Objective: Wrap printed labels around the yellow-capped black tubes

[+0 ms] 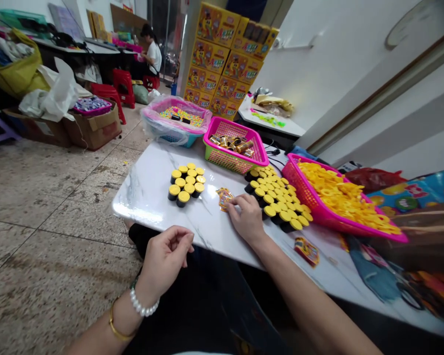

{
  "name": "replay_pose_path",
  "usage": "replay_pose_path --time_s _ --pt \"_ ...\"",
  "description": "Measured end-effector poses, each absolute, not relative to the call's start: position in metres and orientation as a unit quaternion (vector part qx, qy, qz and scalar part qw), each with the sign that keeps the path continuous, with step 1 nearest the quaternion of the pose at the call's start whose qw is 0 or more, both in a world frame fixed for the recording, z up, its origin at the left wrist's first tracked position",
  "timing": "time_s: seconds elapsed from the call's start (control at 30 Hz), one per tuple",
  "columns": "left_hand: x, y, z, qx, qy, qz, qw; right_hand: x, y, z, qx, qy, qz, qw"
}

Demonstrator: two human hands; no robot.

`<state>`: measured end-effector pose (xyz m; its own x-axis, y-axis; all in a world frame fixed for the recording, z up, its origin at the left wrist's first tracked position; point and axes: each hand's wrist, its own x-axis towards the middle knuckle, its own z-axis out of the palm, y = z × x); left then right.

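Observation:
My right hand point(246, 217) rests on the white marble table point(148, 192), fingers curled onto a small colourful sticker sheet point(224, 197). My left hand point(165, 259) hovers off the table's near edge, fingers loosely curled with thumb and forefinger close together; whether it holds anything is hidden. A small cluster of black tubs with yellow lids point(187, 182) stands left of the sticker. A larger group of the same tubs point(277, 199) stands right of my right hand. Another sticker point(306, 250) lies near the table's front edge.
A pink basket of yellow lids point(340, 197) sits at the right. A pink-and-green basket point(235, 145) and a plastic-lined basket point(175, 118) stand at the back. Yellow cartons point(225, 59) are stacked behind. Cardboard boxes, red stools and a seated person point(151, 52) are across the floor.

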<state>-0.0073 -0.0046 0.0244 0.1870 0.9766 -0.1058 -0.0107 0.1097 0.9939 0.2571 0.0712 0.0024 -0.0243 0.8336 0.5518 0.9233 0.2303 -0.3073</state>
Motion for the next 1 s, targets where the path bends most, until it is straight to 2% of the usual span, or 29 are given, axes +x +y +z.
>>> replay_pose_path --time_s 0.23,0.4,0.53,0.7,0.87,1.0 --pt "-0.009 -0.006 0.023 0.495 0.48 0.432 0.581 0.268 0.079 -0.005 -0.638 -0.72 -0.047 0.268" --pt "-0.01 -0.007 0.026 0.483 0.468 0.451 0.586 0.269 0.079 -0.009 -0.627 -0.713 -0.037 0.31" --pt "-0.013 -0.007 0.028 0.47 0.471 0.458 0.59 0.265 0.072 -0.003 -0.614 -0.726 -0.054 0.306" --pt "-0.015 -0.006 0.027 0.476 0.48 0.462 0.575 0.229 0.039 0.02 -0.483 -0.785 -0.079 0.38" --pt "-0.015 -0.005 0.023 0.486 0.462 0.413 0.616 0.183 0.005 0.035 -0.337 -0.861 0.039 0.378" --pt "-0.019 -0.004 0.015 0.361 0.456 0.414 0.7 0.165 -0.01 0.027 -0.439 -0.756 0.174 0.453"
